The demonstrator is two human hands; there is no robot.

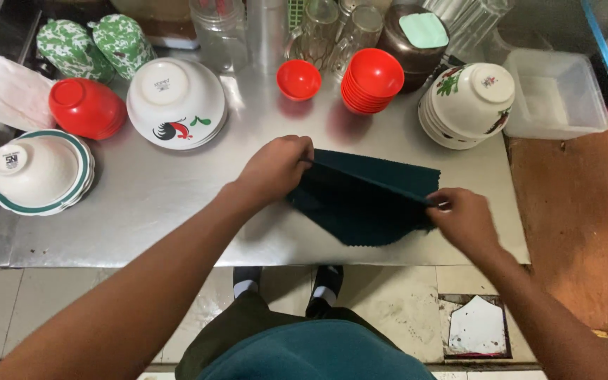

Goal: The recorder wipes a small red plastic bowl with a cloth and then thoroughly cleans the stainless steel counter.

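Observation:
A dark green cloth (364,204) lies partly folded on the steel counter (156,204). My left hand (274,167) pinches its upper left corner and lifts that edge off the surface. At the cloth's right corner, my right hand (462,217) grips the same raised edge. The edge is stretched taut between both hands, while the lower layer rests flat on the counter near its front edge.
Upturned white bowls (176,102), (36,172), (469,102) and red bowls (86,107), (373,79), (298,79) ring the counter's back half. Glass mugs (332,32) and a clear plastic tub (554,95) stand behind. Tiled floor lies below the front edge.

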